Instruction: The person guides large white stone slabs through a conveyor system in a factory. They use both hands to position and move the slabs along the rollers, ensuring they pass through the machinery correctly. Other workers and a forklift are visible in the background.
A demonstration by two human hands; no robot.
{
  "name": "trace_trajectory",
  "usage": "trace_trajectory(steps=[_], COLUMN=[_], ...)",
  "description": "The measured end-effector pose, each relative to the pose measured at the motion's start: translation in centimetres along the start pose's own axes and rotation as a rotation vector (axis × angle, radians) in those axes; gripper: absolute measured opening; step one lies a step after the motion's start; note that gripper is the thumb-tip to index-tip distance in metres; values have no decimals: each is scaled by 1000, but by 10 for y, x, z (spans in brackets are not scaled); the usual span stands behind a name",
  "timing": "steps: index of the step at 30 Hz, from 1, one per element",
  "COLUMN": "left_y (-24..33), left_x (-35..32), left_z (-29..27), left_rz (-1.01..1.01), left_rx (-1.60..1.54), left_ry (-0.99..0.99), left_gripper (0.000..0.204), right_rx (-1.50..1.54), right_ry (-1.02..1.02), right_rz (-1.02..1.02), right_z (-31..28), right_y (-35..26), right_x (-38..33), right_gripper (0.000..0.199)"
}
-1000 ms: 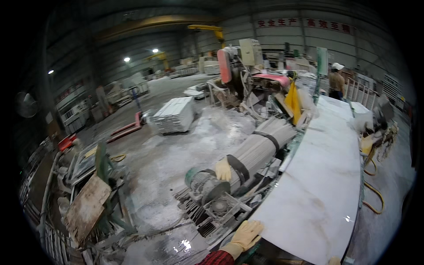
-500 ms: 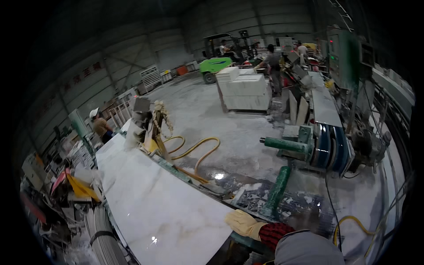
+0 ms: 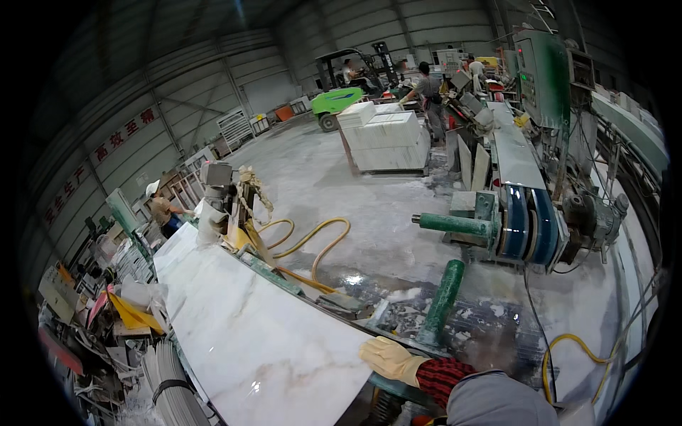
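Swung round to the right versus a second ago, so now getting loads of grey hall wall across the upper left, plus a green forklift up top near the middle. Means losing the left hand: over by a near corner of the white slab back then, out of frame now, so can't tell about those fingers at all. Basically down to judging the handling from one side.

Slab next, then: running from left of centre down to the bottom of the frame. Pretty glossy, maybe wet, with faint grey-beige veining and a couple of bright glints low down.

Stack of pale blocks at upper centre, well apart. Bundle of grey strips at lower left, just beside the slab. Green cylinder right of centre, lower half.

Smallest, the right hand, cream-gloved, bottom centre: touching the slab's corner, same spot as half a second ago. Fingers close together; can't see the thumb, so no telling whether gripping or just resting.
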State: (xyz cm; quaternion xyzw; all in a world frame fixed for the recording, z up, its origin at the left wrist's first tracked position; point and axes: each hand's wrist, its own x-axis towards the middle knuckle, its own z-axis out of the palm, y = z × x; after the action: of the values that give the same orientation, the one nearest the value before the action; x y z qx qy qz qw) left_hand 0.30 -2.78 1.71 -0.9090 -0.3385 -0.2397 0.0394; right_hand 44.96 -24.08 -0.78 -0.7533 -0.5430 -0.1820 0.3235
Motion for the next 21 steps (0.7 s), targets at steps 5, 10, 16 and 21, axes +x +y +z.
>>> trace_trajectory(steps=[5, 10, 16, 21], left_y=[2, 7, 7, 13], left_x=[-2, 1, -1, 1], left_z=[0, -11, -11, -20], left_rz=[4, 25, 13, 23], left_rx=[-19, 19, 38, 42], left_ry=[36, 15, -1, 9], left_gripper=[47, 46, 46, 46], right_rx=[5, -19, -19, -27], right_ry=[27, -11, 16, 19], right_rz=[-11, -9, -32, -11], right_z=[-5, -6, -8, -11], right_y=[-2, -3, -3, -7], right_x=[0, -1, -2, -4], right_gripper=[36, 36, 36, 35])
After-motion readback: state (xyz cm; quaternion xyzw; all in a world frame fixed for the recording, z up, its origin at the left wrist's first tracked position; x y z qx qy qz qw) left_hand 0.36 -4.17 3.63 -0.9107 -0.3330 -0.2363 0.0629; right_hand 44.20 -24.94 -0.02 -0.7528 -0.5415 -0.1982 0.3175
